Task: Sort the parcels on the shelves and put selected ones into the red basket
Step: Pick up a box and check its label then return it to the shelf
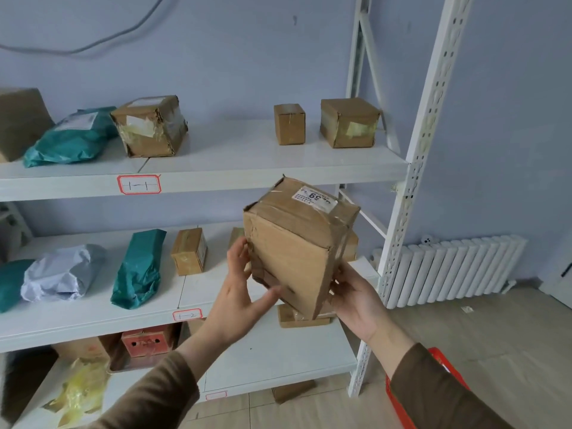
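Both hands, left hand (244, 292) and right hand (356, 300), grip a taped cardboard box (294, 243) held in front of the middle shelf (93, 323). The red basket (445, 370), low at right, shows no parcels in its visible part; many parcels appear unsorted.

1. A white sticker (314, 198) sits on top of the brown box (294, 243) in the middle. It shows big black numbers that look like "59". They are upside down. The small print on it is too tiny to read.
2. A red-edged tag (139, 184) sticks on the front of the top shelf (247, 178). It says "1-1" in pen.
3. A smaller red-edged tag (187, 314) sticks on the middle shelf (93, 326). It looks like "1-2".
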